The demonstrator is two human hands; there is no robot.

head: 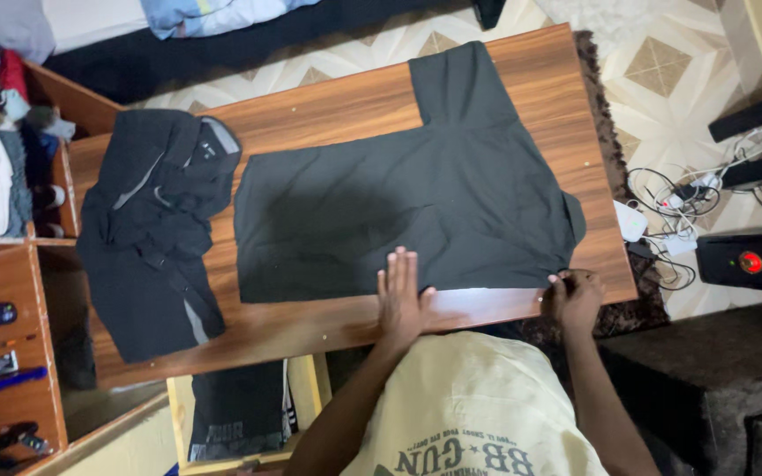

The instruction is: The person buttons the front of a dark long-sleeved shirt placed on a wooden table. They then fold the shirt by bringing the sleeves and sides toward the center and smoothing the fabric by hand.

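A black shirt (416,198) lies spread flat on a brown wooden table (328,106), one sleeve stretched toward the far edge. My left hand (400,295) rests flat, fingers together, on the shirt's near edge at the middle. My right hand (572,295) pinches the shirt's near right corner by the table edge. A second dark garment (156,229) with grey trim lies crumpled at the table's left end, partly hanging over the front edge.
Wooden shelves (11,176) with clothes and small items stand to the left. A black speaker (751,260) with a red light, a white adapter (630,220) and tangled cables (676,198) lie on the patterned floor at right. Below the table is a crate (240,414).
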